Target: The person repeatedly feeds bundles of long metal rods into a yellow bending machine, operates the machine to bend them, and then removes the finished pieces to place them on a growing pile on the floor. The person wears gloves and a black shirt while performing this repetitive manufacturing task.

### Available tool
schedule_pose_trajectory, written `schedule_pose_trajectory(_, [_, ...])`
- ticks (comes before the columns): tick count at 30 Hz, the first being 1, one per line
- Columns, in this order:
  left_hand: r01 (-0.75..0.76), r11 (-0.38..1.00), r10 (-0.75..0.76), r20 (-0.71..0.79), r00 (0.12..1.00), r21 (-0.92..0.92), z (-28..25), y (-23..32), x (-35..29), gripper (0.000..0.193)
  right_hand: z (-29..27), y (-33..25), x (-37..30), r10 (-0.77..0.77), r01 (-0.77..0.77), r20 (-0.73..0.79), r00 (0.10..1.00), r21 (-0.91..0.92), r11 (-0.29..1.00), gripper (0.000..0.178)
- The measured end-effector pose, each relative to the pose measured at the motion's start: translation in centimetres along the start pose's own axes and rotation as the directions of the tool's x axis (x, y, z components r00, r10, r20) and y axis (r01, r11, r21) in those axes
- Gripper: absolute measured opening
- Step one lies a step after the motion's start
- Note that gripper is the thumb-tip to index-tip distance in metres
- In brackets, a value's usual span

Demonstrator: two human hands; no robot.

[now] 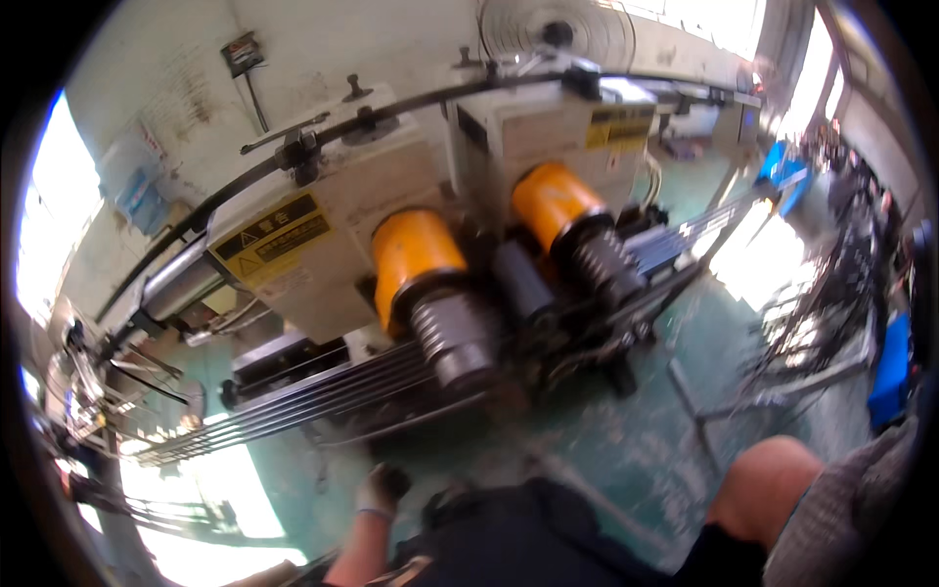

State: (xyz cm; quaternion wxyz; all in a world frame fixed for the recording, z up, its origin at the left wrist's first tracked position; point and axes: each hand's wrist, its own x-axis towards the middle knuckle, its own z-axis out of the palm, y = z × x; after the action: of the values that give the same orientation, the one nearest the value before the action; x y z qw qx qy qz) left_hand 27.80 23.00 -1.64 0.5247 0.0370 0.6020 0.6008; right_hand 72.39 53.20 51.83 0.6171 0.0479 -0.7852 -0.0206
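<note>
My left hand (388,486), in what looks like a dark, soiled glove, hangs low in front of my body, below the machine. Motion smears its fingers, so their pose and anything in them cannot be made out. It is apart from the machine's thin parallel rods (333,396). At lower right, a bare bent limb, apparently my right arm (768,489), shows beside grey knitted fabric (861,499); no right hand can be made out. Ahead stand two orange cylinders (416,259) (558,201) with ribbed metal ends (450,333) (604,262) projecting toward me.
Pale machine housings (333,254) carry yellow-and-black warning labels (272,235). A dark curved bar (421,103) crosses above them. Heaped dark, thin metal pieces (807,303) lie on a frame at right, near a blue box (890,372). A fan (558,34) stands behind.
</note>
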Motion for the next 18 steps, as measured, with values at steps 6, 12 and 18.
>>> schedule_pose_trajectory(6, [-0.049,0.993,0.051,0.019,0.999,-0.109,1.6,-0.6,0.6,0.014,-7.2,4.0,2.8,0.051,-0.052,-0.026,0.998,-0.034,0.998,0.032])
schedule_pose_trajectory(12, [-0.208,0.977,0.209,-0.025,0.978,0.038,-3.4,-3.1,3.5,0.015,-9.7,3.7,2.6,-0.023,0.026,-0.056,0.998,0.054,0.998,0.032])
schedule_pose_trajectory(18, [-0.400,0.644,0.320,0.245,0.915,0.652,5.3,5.1,-2.7,0.021,-4.3,5.5,-0.7,0.003,-0.017,0.118,0.993,0.120,0.993,0.033])
